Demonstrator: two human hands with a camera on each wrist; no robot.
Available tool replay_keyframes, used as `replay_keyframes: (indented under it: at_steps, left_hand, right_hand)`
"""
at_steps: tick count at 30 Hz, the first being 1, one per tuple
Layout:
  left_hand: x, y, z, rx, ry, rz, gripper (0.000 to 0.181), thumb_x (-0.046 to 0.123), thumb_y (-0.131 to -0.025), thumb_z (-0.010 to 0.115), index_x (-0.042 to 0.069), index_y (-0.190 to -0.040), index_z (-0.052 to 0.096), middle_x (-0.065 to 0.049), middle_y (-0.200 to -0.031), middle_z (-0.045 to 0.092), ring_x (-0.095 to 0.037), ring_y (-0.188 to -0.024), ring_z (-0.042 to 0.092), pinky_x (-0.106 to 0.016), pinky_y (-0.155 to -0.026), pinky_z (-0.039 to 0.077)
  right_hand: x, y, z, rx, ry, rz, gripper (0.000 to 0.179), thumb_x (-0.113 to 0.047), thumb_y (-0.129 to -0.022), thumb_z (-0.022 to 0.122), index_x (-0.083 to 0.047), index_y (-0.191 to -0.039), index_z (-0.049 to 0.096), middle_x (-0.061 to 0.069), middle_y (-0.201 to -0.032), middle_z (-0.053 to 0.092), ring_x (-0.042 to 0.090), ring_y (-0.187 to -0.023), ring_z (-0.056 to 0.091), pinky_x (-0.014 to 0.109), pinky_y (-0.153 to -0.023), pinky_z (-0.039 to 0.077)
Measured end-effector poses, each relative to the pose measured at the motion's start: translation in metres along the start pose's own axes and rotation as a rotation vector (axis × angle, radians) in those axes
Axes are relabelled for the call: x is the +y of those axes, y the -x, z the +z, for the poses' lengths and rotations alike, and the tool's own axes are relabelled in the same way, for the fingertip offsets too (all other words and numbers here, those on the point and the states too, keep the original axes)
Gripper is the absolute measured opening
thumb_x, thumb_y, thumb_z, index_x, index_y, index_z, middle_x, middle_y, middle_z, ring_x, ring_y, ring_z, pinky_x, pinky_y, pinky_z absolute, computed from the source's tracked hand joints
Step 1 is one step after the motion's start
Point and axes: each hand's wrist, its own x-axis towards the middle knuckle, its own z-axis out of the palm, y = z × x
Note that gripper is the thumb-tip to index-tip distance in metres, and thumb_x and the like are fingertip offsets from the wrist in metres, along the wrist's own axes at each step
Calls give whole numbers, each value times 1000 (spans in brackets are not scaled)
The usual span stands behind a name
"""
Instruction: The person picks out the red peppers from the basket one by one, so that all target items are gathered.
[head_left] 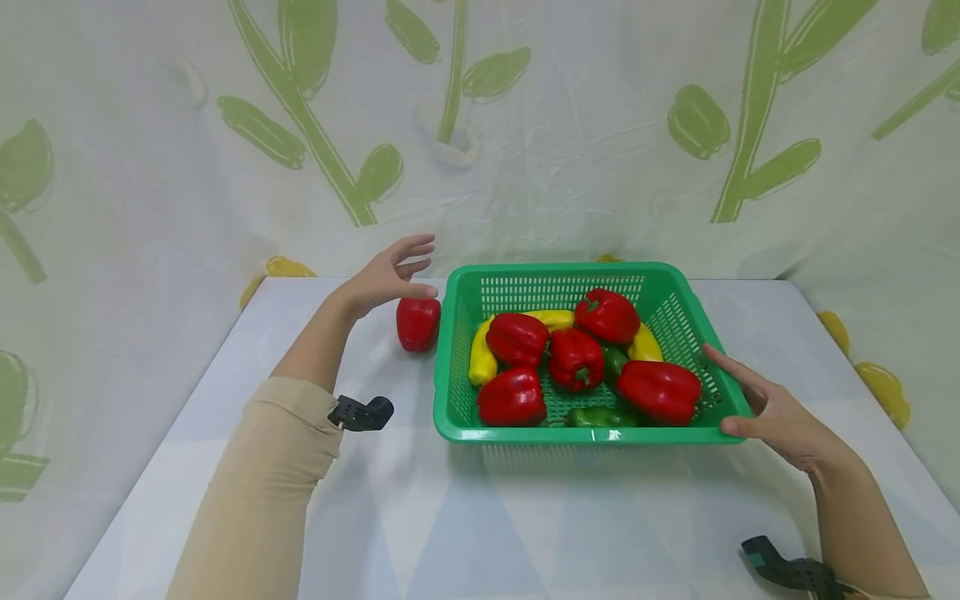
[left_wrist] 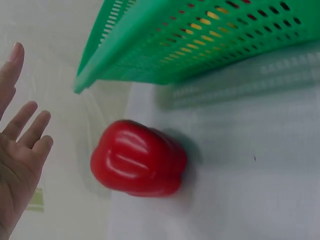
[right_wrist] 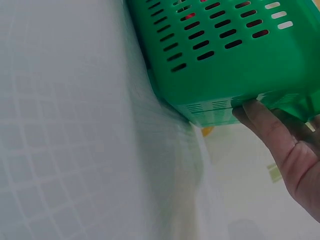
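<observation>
My left hand (head_left: 386,275) is held with its fingers spread, just above and behind a red bell pepper (head_left: 418,323) and holding nothing. That pepper lies on the table left of a green plastic basket (head_left: 487,435), and the left wrist view shows it whole beside the basket wall (left_wrist: 145,55). My right hand (head_left: 780,421) grips the basket at its right front corner, thumb at the front and fingers along the right side. In the right wrist view, fingertips (right_wrist: 255,112) meet the green wall. Inside lie several red bell peppers (head_left: 662,392), long yellow pieces (head_left: 482,357) and green peppers (head_left: 602,417).
The table (head_left: 360,508) has a pale cloth with light blue triangles. Behind it hangs a whitish curtain (head_left: 585,167) with green leaf prints. Black wrist mounts (head_left: 362,413) are strapped to both forearms.
</observation>
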Motion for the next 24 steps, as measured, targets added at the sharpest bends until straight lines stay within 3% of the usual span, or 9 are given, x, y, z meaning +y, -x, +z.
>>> replay_keyframes:
  at_steps: [14,24]
  left_hand:
    - [33,-21,23,-80,-8,71,82,12,-78,74,20,-147,31,0,-151,34,-20,-136,37,-43,-110,32]
    - [72,-29,49,-213,15,44,81,11,-80,72,15,-148,28,-8,-152,31,-27,-138,34,-42,-106,39]
  right_hand:
    - [1,0,1,-11,-40,-13,81,-18,-86,63,-27,-152,16,6,-152,15,1,-117,29,26,-78,55]
    - [1,-1,0,-3,-41,-2,81,-18,-86,63,-29,-152,17,10,-153,13,2,-116,29,26,-78,55]
